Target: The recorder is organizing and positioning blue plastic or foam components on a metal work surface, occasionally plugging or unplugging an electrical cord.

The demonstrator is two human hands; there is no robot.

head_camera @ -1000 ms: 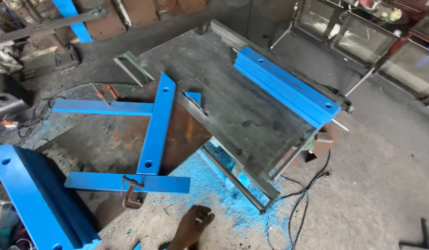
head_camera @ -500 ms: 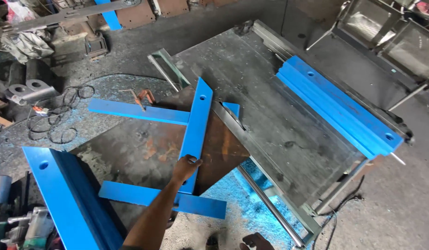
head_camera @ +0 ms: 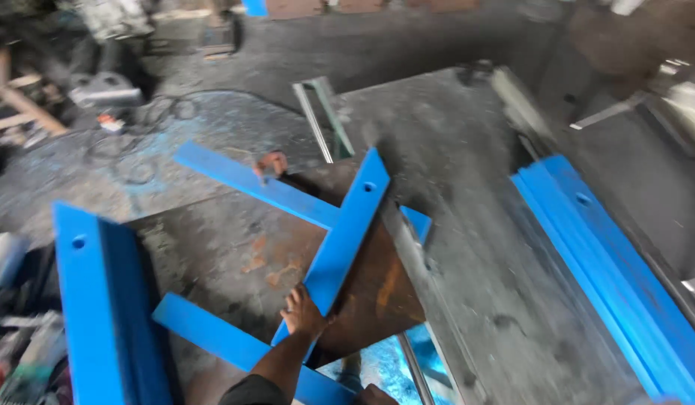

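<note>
While the left hand (head_camera: 302,315) grips the lower end of a blue bar (head_camera: 344,240) slanting toward one o'clock across a rusty plate (head_camera: 242,255), it remains unlifted; the right hand is unseen.

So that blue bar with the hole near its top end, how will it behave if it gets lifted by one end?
The blue bar looks like rigid painted metal, so probably stiff and fairly heavy. Flat and long, it shouldn't roll, but may pivot across the lower blue bar beside the left hand.

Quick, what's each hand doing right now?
Left hand: gripping the lower end of the upright blue bar.
Right hand: only a sliver at the bottom edge, cannot tell.
</note>
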